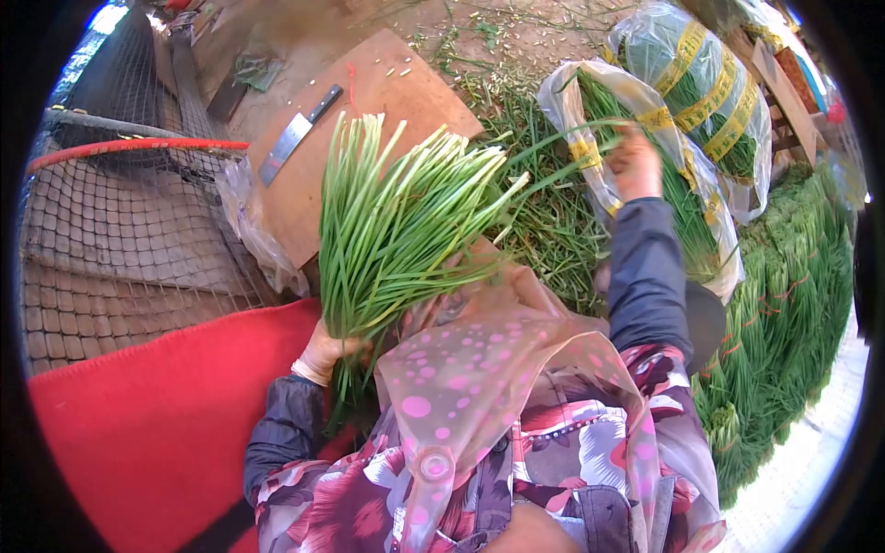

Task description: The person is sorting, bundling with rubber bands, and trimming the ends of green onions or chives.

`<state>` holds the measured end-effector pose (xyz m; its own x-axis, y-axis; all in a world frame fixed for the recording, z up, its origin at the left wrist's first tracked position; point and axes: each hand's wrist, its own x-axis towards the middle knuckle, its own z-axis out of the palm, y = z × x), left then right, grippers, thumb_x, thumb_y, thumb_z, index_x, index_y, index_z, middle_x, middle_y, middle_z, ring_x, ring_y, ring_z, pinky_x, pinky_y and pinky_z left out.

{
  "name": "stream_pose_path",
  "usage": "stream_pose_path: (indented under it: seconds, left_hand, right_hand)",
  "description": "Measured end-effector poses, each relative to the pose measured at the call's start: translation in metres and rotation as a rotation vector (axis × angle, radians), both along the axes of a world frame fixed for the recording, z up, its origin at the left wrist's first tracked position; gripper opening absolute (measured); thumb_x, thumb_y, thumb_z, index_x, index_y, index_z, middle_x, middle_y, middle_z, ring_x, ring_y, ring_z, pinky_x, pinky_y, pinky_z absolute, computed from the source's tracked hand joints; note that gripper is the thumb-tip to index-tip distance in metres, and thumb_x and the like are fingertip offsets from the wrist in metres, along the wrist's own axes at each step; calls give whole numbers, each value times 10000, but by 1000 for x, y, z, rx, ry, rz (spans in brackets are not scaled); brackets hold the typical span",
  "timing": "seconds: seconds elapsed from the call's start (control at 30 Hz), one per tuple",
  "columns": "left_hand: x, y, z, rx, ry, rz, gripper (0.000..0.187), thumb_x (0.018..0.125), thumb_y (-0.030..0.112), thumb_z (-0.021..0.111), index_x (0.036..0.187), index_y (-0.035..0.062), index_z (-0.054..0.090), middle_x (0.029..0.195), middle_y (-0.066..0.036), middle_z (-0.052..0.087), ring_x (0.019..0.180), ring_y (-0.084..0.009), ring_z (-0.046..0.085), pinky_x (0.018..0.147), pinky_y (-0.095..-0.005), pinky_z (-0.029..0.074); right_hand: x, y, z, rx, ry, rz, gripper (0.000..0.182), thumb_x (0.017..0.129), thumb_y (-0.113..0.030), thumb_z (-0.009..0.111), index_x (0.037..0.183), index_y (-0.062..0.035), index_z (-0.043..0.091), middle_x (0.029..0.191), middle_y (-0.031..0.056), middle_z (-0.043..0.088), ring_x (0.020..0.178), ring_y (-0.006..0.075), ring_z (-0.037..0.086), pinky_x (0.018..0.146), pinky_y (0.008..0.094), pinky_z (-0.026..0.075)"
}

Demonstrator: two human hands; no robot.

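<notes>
My left hand (330, 350) is wrapped round the lower part of a thick bunch of garlic chives (392, 230). Their pale cut ends fan out upward and lie over the edge of a wooden board (387, 83). My right hand (636, 166), slightly blurred, is closed on a few loose chive leaves (558, 138) at the mouth of a clear plastic bag (558, 92) with yellow printed bands. More chives fill that bag. A cleaver (293, 140) with a black handle rests on the board, left of the bunch.
Chive scraps (553, 230) litter the ground between board and bag. Another full bag (691, 83) lies behind. Tied chive bundles (774, 323) are stacked at right. A net with a red rim (138, 145) stands at left, above a red cloth (184, 415). A spotted plastic apron (489, 369) covers my lap.
</notes>
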<state>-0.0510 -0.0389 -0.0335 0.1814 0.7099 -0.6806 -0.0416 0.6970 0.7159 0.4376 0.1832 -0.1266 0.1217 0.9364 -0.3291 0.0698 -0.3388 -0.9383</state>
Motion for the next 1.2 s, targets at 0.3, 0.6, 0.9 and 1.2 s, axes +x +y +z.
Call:
stream_pose_path:
  seconds: [0.3,0.6,0.9,1.2]
  left_hand:
    - [19,-14,-3,-76,-165,125,525,677,55,693,1183,20,557,894,-84,635,692,-167,601,611,-281,489]
    - [41,-14,0,153,-31,130,563,689,59,693,1233,16,552,1145,-74,630,1043,-192,590,896,-308,460]
    - [14,-18,-22,167,45,24,488,716,100,720,1182,27,596,1113,-45,642,984,-153,600,852,-293,469]
    - [23,-18,-28,214,100,59,454,716,93,719,1149,21,605,1087,-33,643,962,-144,596,852,-299,465]
  right_hand:
    - [-99,-54,38,403,-523,732,1144,507,-395,875,1402,47,316,1356,283,437,1283,362,418,1060,375,349]
    - [-187,-91,37,194,-474,574,376,696,-6,534,1047,-60,657,840,193,664,814,327,662,735,371,524]
    - [-9,-40,-46,-102,-1337,822,605,746,-342,703,1210,15,552,1021,243,647,984,349,632,877,434,487]
    - [-156,-57,72,-268,27,774,418,832,-293,693,1095,22,612,831,92,684,660,140,648,537,249,492]
